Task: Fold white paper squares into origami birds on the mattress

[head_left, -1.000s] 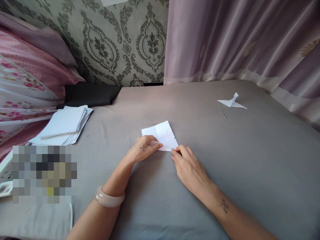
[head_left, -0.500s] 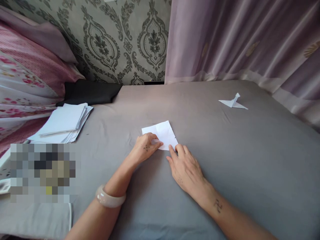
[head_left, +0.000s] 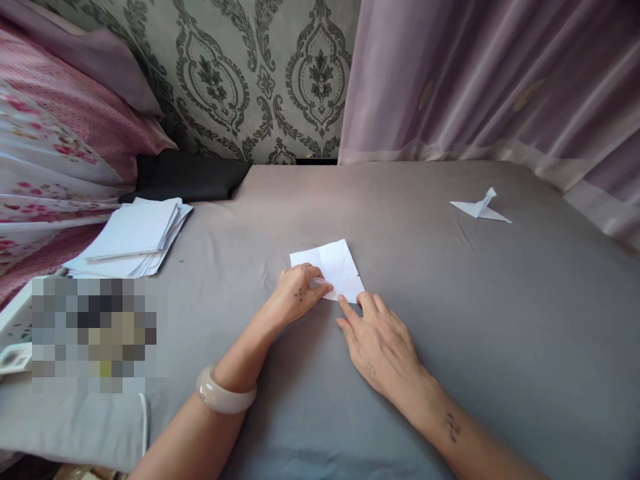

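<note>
A creased square of white paper (head_left: 336,263) lies on the grey cloth in front of me. Its left near part is under my left hand (head_left: 303,290), whose thumb and fingers are closed on a raised flap there. My right hand (head_left: 377,333) rests at the near right corner, with the index finger stretched along the near edge and the thumb apart from it. The fingers of this hand are spread, not pinching. A small dark mark shows on the paper's right edge. What lies beneath my left fingers is hidden.
A folded paper bird (head_left: 483,205) stands at the far right. To the left lies a stack of white paper (head_left: 133,233), with a black folded item (head_left: 190,175) behind it. A blurred-out patch, a white device (head_left: 17,357) and a white cable (head_left: 145,423) are at the near left.
My right hand has gone from a pinch at the paper's near right corner to outstretched fingers along the near edge. My left hand keeps its place on the paper. The view has shifted slightly.
</note>
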Motion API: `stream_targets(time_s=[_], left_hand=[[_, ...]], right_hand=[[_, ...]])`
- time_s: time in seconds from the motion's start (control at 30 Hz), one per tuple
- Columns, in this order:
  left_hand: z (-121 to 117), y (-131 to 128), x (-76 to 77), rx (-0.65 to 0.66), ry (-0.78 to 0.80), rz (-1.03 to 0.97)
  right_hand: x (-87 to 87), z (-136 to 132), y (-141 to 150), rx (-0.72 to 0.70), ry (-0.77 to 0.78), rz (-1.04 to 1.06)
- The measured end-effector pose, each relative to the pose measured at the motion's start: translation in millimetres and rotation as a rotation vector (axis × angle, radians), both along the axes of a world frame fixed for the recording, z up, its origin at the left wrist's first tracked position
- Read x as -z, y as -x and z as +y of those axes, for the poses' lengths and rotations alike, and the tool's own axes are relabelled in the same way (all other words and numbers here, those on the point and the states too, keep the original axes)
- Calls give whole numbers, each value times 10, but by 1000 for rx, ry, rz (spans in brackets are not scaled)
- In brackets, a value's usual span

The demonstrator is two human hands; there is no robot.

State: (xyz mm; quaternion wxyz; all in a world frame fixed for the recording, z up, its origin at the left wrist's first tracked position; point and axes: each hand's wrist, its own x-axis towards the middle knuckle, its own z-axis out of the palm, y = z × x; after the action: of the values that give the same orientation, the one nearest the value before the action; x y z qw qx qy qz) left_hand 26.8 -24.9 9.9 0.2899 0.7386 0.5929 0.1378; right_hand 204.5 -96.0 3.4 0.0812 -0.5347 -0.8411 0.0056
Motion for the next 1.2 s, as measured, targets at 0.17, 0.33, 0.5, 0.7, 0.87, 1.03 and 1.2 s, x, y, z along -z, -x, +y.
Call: stream_targets(time_s=[0.17,0.33,0.5,0.7,0.87,1.03,1.2], left_hand=[[10,37,30,-13,17,-58],[13,86,-43,-31,133,-155],[8,194,-205,133,233,-229],[33,274,-137,239,112,-256],[37,169,-36,287,-139,-157],[17,116,-45,309,-201,-129],[-8,121,-105,274,-162,-80]], right_hand=[[12,-4,-12,-16,-7,12],[-10,-12,-14,-12,5,8],[-26,-8,4,-30,17,7],[-5,-15,-8,-14,9,29],[0,-5,9,-12,11,50],[13,-14,2,-3,13,72],[-12,-29,-13,3,7,76]])
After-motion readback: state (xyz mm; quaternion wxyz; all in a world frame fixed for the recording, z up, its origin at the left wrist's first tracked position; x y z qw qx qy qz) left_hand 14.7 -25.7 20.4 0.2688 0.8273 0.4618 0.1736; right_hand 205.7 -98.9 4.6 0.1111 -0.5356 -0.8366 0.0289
